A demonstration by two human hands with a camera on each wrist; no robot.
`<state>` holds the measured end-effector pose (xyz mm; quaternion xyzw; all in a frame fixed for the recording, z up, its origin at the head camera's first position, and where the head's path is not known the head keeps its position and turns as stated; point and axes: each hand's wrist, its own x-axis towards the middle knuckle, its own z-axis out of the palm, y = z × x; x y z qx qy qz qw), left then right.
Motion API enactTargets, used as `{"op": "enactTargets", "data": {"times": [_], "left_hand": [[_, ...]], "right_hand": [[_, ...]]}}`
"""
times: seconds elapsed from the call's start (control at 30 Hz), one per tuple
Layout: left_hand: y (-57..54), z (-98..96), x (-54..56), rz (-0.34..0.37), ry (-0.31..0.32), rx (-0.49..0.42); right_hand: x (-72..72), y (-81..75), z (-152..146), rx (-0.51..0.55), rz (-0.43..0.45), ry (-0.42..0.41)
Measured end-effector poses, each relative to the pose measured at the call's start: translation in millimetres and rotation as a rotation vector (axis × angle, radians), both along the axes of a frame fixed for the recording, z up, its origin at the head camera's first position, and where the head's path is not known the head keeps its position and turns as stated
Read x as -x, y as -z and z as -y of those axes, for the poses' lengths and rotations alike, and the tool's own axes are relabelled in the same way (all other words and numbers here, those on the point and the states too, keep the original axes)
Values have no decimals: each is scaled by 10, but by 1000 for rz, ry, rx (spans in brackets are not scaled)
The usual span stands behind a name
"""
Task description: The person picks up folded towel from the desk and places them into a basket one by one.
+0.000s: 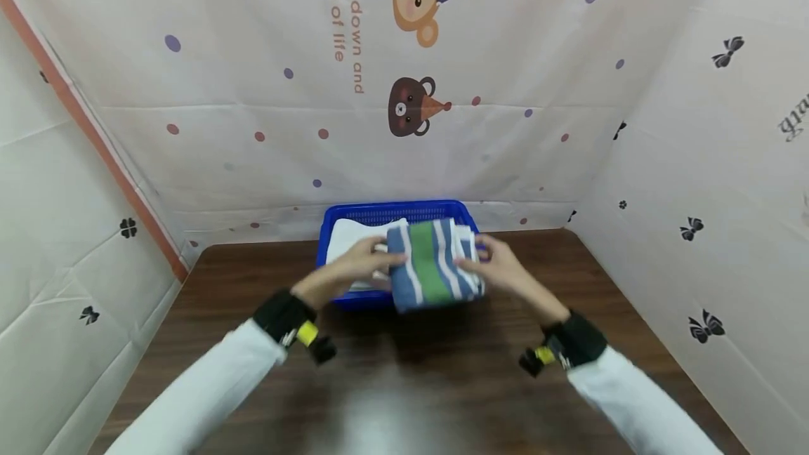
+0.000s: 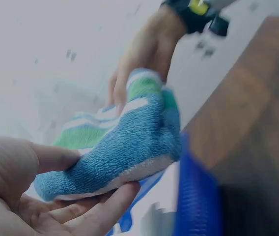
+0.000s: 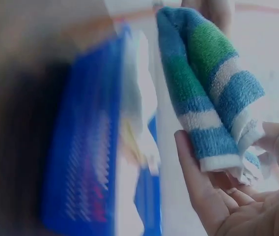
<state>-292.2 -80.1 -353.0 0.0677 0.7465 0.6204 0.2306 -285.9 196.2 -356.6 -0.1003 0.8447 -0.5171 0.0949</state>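
Note:
A folded towel (image 1: 432,262) with blue, green and white stripes is held up over the front right of a blue plastic basket (image 1: 395,213). My left hand (image 1: 363,258) pinches its left edge. In the left wrist view, the thumb of the left hand (image 2: 56,191) lies on top of the towel (image 2: 125,142) and the fingers beneath. At the opposite edge my right hand (image 1: 499,265) grips it. The right wrist view shows the right hand (image 3: 237,201) with fingers and thumb around the layered white-edged end of the towel (image 3: 213,98).
White cloth or paper (image 1: 347,236) lies in the left part of the basket. Under the basket is a dark brown wooden table (image 1: 253,300). Behind it hangs a printed white curtain (image 1: 284,160), with similar sheets on both sides.

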Motion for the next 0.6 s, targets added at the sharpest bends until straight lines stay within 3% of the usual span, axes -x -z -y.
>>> {"op": "enactTargets", "data": {"times": [0.13,0.27,0.4,0.6], "left_hand": [[-51,-232,613,45,-41,49],[27,-400,978,90,-87,137],[142,-471,1135,104,-131,207],[217,-530,1163,-5,-158,302]], "right_hand": [[483,-155,-84,-137,31,66],[779,-125,-89,-244,30,95],[903,-18,-51,-263,39,101],[967,89,-64,-313,-31,66]]}}
